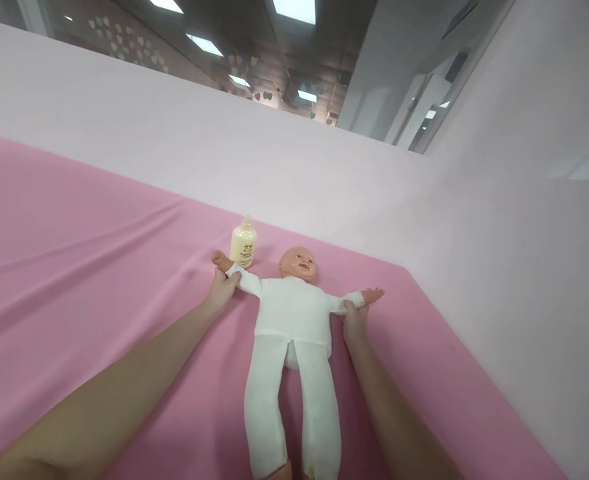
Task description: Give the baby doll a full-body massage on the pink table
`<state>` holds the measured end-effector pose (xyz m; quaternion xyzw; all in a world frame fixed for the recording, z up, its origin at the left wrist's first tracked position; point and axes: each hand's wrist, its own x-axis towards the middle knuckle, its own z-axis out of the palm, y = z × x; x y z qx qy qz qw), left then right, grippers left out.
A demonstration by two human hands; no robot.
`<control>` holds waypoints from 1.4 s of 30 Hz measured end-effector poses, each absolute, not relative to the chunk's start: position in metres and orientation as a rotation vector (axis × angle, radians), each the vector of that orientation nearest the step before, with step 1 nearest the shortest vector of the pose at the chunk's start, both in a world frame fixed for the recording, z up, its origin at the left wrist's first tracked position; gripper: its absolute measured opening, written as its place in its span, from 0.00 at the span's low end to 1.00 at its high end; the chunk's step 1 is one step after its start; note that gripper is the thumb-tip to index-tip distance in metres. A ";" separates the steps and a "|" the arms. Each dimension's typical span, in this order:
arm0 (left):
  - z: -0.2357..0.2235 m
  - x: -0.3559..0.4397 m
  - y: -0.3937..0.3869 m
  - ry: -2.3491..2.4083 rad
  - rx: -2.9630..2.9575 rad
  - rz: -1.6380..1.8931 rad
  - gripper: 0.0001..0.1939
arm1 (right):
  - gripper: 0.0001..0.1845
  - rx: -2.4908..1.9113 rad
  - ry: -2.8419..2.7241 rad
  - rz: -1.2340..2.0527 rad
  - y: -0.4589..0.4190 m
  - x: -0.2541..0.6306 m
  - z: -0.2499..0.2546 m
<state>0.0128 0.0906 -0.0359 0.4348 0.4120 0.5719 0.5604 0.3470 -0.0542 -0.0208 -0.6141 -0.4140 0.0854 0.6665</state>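
Baby doll [294, 310] lies face-up on pink sheet [124, 227], approx. mid-surface, legs twd the person, head away. Nearest bit: white trouser legs [267, 407], slightly apart, bare ankles just showing, feet out of sight. Person's bare forearms [124, 380] come in either side of it. White top covers the torso, long sleeves, arms stretched out wide.

Hands well apart, each clamped on a doll arm nr the cuff. R hand [356, 323] has the R-side sleeve [350, 299], thumb on top, doll's small hand [373, 295] poking out past it, fingers spread. L hand [223, 290] grips the L-side sleeve [248, 281] same way, thumb over the cloth; fingers underneath partly hidden.

Bald doll head [298, 263] rests on the sheet, tilted a bit R. Cream bottle [243, 244] stands upright just behind the L-side sleeve, dark print too small to read; can't tell if they touch. Farther back: sheet edge, pale wall [199, 147], then window [314, 63] w/ heart shapes [141, 41] & ceiling lights [295, 9] showing.
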 end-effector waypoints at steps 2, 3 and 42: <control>-0.036 0.013 0.089 1.006 1.081 1.348 0.35 | 0.51 -1.390 -0.920 0.192 -0.057 0.342 -0.015; -0.035 0.013 0.086 1.007 1.122 1.341 0.36 | 0.51 -1.389 -0.928 0.190 -0.058 0.339 -0.012; -0.010 0.024 0.049 1.071 1.707 1.122 0.29 | 0.32 -1.295 -0.738 0.506 -0.062 0.319 0.001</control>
